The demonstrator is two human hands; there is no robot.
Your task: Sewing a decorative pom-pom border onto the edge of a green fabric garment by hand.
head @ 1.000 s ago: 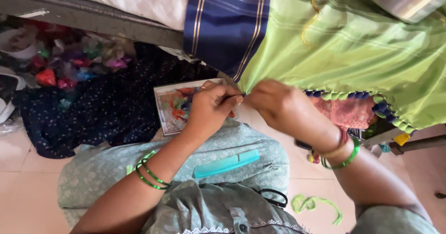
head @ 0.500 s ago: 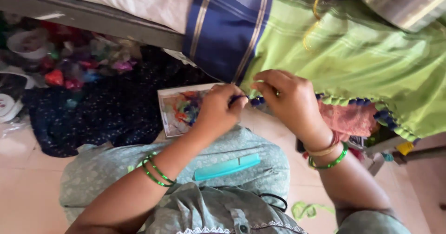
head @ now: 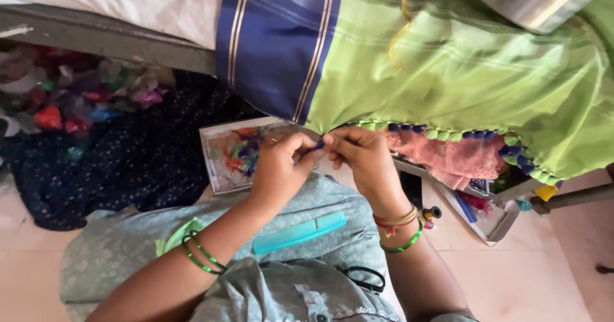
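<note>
A large green cloth (head: pixel 486 72) with a blue striped border (head: pixel 268 47) is seen hanging down from a raised edge above, so that its lower hem is brought within reach of the person seated below. Along this hem a row of small blue and green tassels (head: pixel 448 133) is already formed, running to the right. Beside it, on the left, a dark dotted fabric (head: pixel 128 162) is spread on the floor, and behind it a heap of coloured scraps (head: pixel 83 98) is kept.

On the lap, covered by a pale green patterned dress (head: pixel 128 258), a turquoise plastic case (head: pixel 299 232) is laid, probably to be close at hand; black scissors (head: pixel 364 276) are partly seen near it. A shallow box of coloured threads (head: pixel 233 152) is placed on the floor just behind the hands.

The hem corner is held at the middle of the view, where the blue border meets the green. The left hand (head: pixel 278 168) is closed in a pinch on a small blue thread piece (head: pixel 318 144) at the hem, and the right hand (head: pixel 364 159) is closed on the same point from the other side, fingertips touching, so the edge is kept tight. Green bangles (head: pixel 201 258) are worn on the left wrist.
</note>
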